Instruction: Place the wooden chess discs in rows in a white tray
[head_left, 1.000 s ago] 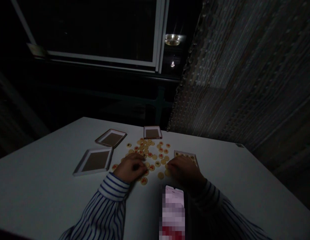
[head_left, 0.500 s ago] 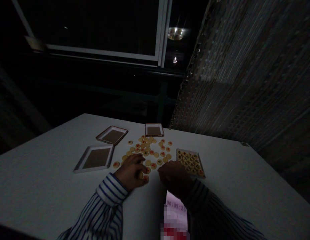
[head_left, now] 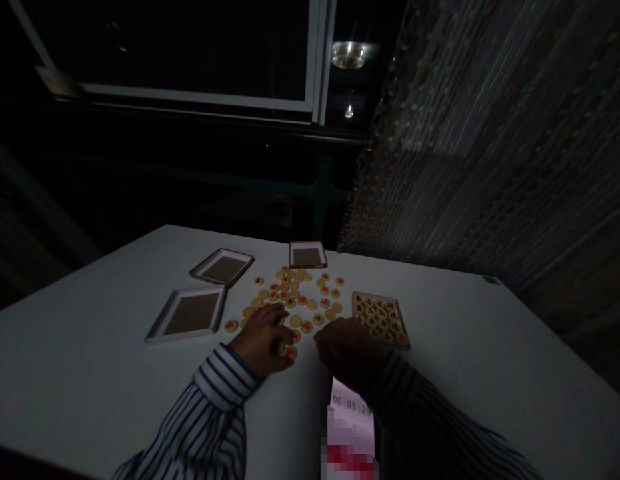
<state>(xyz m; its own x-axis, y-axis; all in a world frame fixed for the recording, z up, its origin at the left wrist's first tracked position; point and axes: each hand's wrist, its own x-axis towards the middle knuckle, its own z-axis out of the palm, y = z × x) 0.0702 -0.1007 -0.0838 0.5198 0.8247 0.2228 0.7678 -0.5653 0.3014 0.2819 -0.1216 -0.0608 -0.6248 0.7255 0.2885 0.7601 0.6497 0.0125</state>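
Round wooden pieces with red or black characters, some blank side up, lie scattered mid-table; one red-marked piece [head_left: 306, 327] lies between my hands. My left hand [head_left: 263, 339] rests over the near left of the pieces, thumb and fingers apart and curved around a few on the table. My right hand [head_left: 347, 347] is closed in the dark near the scatter's right edge, its fingertips turned down; anything inside is hidden. Just beyond it, a shallow box [head_left: 406, 333] holds rows of pieces, mostly black-marked, with a red-marked one at the near right corner.
Three shallow trays stand around the scatter: one near left [head_left: 163, 320], one far left [head_left: 203, 265], one at the back [head_left: 308, 245]. A lit phone [head_left: 351, 407] showing a timer lies below my right hand. A bead curtain [head_left: 470, 147] hangs beyond the white table [head_left: 90, 333].
The view has shifted slightly, and the phone's timer has advanced by a second. My hands keep nearly the same places and poses.
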